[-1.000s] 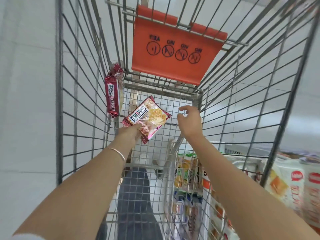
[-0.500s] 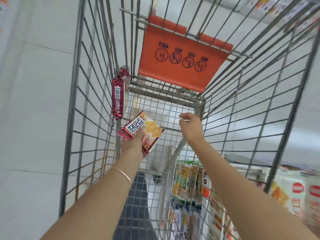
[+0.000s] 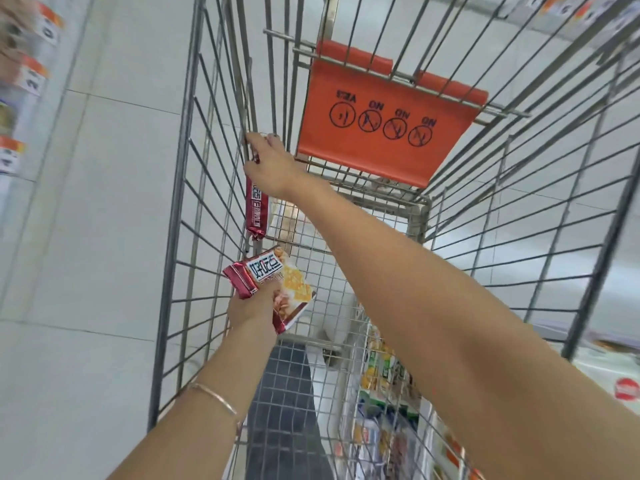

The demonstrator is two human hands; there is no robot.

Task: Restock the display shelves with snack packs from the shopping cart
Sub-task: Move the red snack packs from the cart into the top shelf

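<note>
In the cart [image 3: 180, 202], a red pack [image 3: 257, 211] stands beneath the right hand [image 3: 273, 164].

Person, head-camera view, two arms in frame.
- Left forearm [image 3: 194, 420]: bare up to the lower edge of the frame.
- Left wrist: one thin metal bangle [image 3: 216, 398], pale gold or rose in tone, plain and narrow.
- Left hand [image 3: 251, 306]: bare, seen from the back.
- Right forearm [image 3: 433, 299]: bare along its whole visible length.
- Right hand [image 3: 273, 164]: bare, with dark red polish on the thumbnail [image 3: 257, 160].
- Lower body: a dark blue-grey garment [image 3: 284, 420], probably a trouser leg, seen only through wire mesh, so cut and fabric are unclear.
</note>
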